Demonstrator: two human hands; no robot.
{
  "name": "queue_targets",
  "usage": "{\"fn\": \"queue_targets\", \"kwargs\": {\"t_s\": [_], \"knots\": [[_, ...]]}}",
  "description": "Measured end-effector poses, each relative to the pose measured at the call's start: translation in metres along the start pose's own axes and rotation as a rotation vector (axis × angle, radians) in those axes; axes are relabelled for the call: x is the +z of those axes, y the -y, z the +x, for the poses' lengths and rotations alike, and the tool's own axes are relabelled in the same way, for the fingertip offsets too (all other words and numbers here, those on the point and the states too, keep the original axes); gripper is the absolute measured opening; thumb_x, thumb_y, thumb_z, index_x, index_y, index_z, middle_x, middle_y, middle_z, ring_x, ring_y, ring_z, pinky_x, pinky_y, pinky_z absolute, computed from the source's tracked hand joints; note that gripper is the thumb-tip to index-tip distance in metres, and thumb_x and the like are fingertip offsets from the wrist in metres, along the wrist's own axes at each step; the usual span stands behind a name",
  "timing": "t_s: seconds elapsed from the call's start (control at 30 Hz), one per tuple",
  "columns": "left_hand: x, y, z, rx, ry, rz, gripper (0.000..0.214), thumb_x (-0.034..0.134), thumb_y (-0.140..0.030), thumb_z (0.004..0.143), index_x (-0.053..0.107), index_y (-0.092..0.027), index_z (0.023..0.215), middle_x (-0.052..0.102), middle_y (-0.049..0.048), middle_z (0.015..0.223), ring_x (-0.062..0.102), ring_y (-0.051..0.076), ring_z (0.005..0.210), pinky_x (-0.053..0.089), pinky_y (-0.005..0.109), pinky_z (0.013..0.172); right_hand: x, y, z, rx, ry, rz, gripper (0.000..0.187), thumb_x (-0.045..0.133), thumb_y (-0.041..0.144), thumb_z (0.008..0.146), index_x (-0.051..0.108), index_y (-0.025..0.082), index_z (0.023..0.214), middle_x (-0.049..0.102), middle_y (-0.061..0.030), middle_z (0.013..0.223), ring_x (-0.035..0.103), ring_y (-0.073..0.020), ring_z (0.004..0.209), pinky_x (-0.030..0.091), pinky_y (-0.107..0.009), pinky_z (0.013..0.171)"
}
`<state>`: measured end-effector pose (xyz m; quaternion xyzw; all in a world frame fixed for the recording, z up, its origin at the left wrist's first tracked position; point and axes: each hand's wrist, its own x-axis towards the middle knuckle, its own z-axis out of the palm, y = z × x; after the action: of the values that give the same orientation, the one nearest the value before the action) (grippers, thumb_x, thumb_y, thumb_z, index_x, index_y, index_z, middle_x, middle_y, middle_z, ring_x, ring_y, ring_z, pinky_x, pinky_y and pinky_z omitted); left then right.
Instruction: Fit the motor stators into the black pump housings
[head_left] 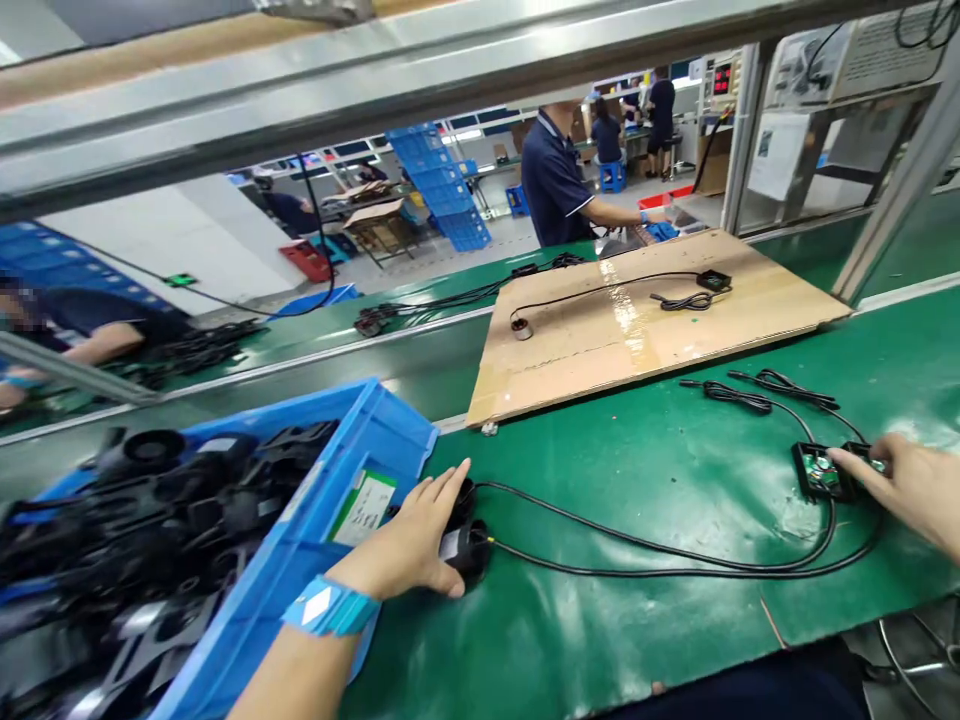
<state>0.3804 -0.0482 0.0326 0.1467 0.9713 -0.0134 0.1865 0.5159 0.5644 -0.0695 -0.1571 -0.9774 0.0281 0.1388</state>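
Note:
My left hand [416, 535] is at two short black cylinders [471, 552], one behind the other, on the green table beside the blue bin. Its fingers are stretched out and its thumb stands apart, reaching round the near cylinder; whether it presses on them I cannot tell. A black cable [615, 572] runs from each cylinder to the right, to two small open black boxes [817, 472] with circuit boards inside. My right hand [911, 490] has its thumb and bent fingers around the right box, partly covering it. Coiled cable ends [739, 396] lie behind the boxes.
A blue bin [386, 425] full of black plastic parts stands at the left. Behind the table, a cardboard sheet [555, 360] bears another cabled unit [714, 281]. A metal frame [375, 75] spans overhead. Co-workers [556, 180] are at the far benches.

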Motion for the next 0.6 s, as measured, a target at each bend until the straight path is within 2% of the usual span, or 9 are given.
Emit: {"fn": "queue_targets", "kwargs": {"t_s": [0.03, 0.1, 0.2, 0.27, 0.33, 0.47, 0.6], "knots": [[0.001, 0.002, 0.001, -0.013, 0.018, 0.01, 0.135, 0.083, -0.027, 0.05, 0.012, -0.002, 0.162, 0.025, 0.0302, 0.164, 0.025, 0.042, 0.155, 0.029, 0.048, 0.126, 0.0, 0.009, 0.001, -0.017, -0.011, -0.078, 0.046, 0.058, 0.073, 0.09, 0.06, 0.028, 0.08, 0.055, -0.005, 0.047, 0.055, -0.0319, 0.037, 0.033, -0.04, 0.04], [0.006, 0.009, 0.001, -0.032, 0.017, 0.032, 0.134, 0.08, -0.028, 0.048, 0.014, 0.003, 0.16, 0.021, 0.0318, 0.165, 0.026, 0.039, 0.155, 0.029, 0.043, 0.126, 0.003, 0.026, 0.0, -0.091, -0.091, -0.133, 0.034, 0.052, 0.057, 0.097, 0.059, 0.026, 0.086, 0.06, -0.007, 0.055, 0.06, -0.0328, 0.045, 0.037, -0.04, 0.045], [0.015, 0.02, 0.003, -0.054, -0.043, 0.098, 0.131, 0.076, -0.027, 0.044, 0.02, 0.0, 0.159, 0.017, 0.0305, 0.166, 0.026, 0.041, 0.155, 0.032, 0.044, 0.125, 0.015, 0.044, -0.003, -0.118, -0.099, -0.048, 0.017, 0.045, 0.033, 0.095, 0.058, 0.021, 0.096, 0.069, -0.0104, 0.075, 0.068, -0.0315, 0.063, 0.046, -0.04, 0.055], [0.016, 0.021, 0.006, -0.054, -0.043, 0.156, 0.128, 0.071, -0.023, 0.042, 0.025, 0.0, 0.159, 0.023, 0.0289, 0.166, 0.027, 0.042, 0.154, 0.032, 0.045, 0.125, 0.02, 0.048, -0.004, -0.1, -0.099, 0.019, 0.018, 0.045, 0.028, 0.094, 0.056, 0.02, 0.105, 0.07, -0.0083, 0.081, 0.071, -0.0288, 0.071, 0.049, -0.038, 0.06], [0.01, 0.009, 0.009, -0.032, 0.005, 0.198, 0.121, 0.067, -0.019, 0.044, 0.03, 0.0, 0.158, 0.028, 0.0267, 0.165, 0.027, 0.039, 0.155, 0.029, 0.044, 0.126, 0.018, 0.045, -0.003, -0.078, -0.125, 0.075, 0.019, 0.046, 0.03, 0.094, 0.053, 0.022, 0.11, 0.07, -0.0045, 0.082, 0.071, -0.0245, 0.071, 0.051, -0.034, 0.059], [-0.011, -0.041, 0.015, 0.02, 0.122, 0.243, 0.121, 0.068, -0.008, 0.045, 0.031, -0.009, 0.16, 0.017, 0.0197, 0.169, 0.018, 0.033, 0.158, 0.028, 0.041, 0.127, -0.007, 0.011, 0.012, -0.072, -0.206, 0.193, 0.024, 0.048, 0.047, 0.095, 0.051, 0.027, 0.108, 0.07, -0.001, 0.081, 0.071, -0.0197, 0.065, 0.049, -0.028, 0.051], [-0.028, -0.091, 0.026, 0.091, 0.161, 0.207, 0.135, 0.078, -0.003, 0.045, 0.015, -0.009, 0.164, 0.009, 0.0226, 0.169, 0.015, 0.034, 0.158, 0.029, 0.04, 0.126, -0.044, -0.052, 0.046, -0.045, -0.247, 0.145, 0.048, 0.042, 0.072, 0.091, 0.056, 0.027, 0.102, 0.07, -0.0037, 0.072, 0.066, -0.024, 0.053, 0.037, -0.032, 0.044]]}}
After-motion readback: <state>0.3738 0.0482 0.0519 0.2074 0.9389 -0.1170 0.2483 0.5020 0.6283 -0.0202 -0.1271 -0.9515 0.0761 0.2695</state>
